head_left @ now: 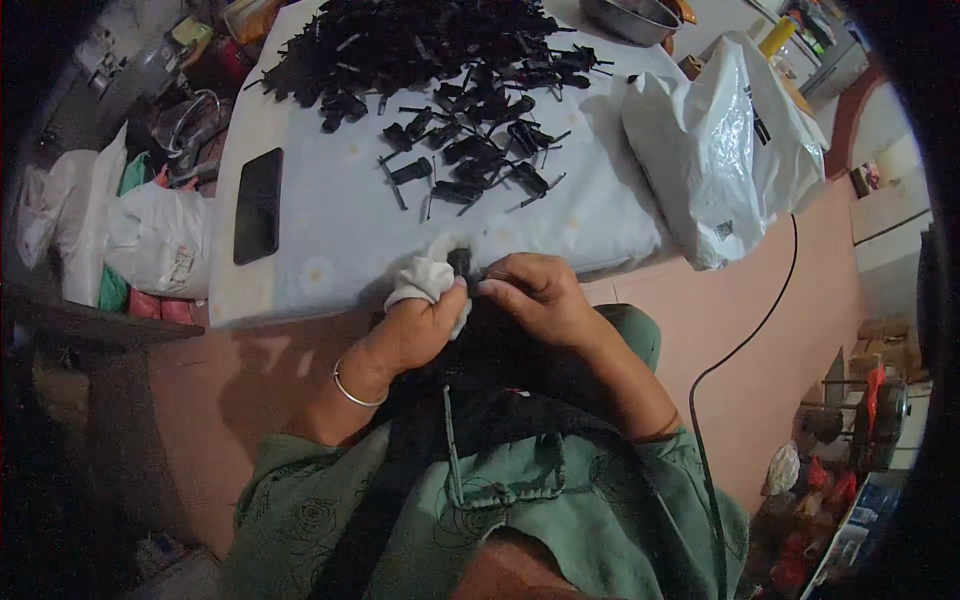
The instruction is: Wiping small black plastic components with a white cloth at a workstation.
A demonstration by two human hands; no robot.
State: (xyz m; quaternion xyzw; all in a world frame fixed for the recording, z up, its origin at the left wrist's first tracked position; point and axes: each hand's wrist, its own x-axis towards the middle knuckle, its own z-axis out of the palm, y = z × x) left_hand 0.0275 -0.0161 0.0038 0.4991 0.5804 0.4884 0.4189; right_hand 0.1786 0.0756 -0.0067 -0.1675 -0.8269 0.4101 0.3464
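Observation:
Just off the near edge of the table, my left hand [405, 330] is closed round a small black plastic part [460, 264]. White cloth [424, 280] covers or wraps its fingers; whether it is a glove or a rag I cannot tell. From the other side my right hand [540, 298] pinches at the same part with thumb and forefinger, and its fingertips partly hide it. Several similar black parts [462, 188] with thin protruding arms lie loose on the table ahead of my hands. Behind them spreads a large dark heap of such parts [400, 48].
A pale flowered cover lies over the table [330, 230]. On its left rests a black phone [258, 205]. A white plastic bag [700, 160] stands at the right edge, with a metal bowl [640, 20] behind. A black cable [742, 352] trails to the right; white sacks [155, 240] sit at left.

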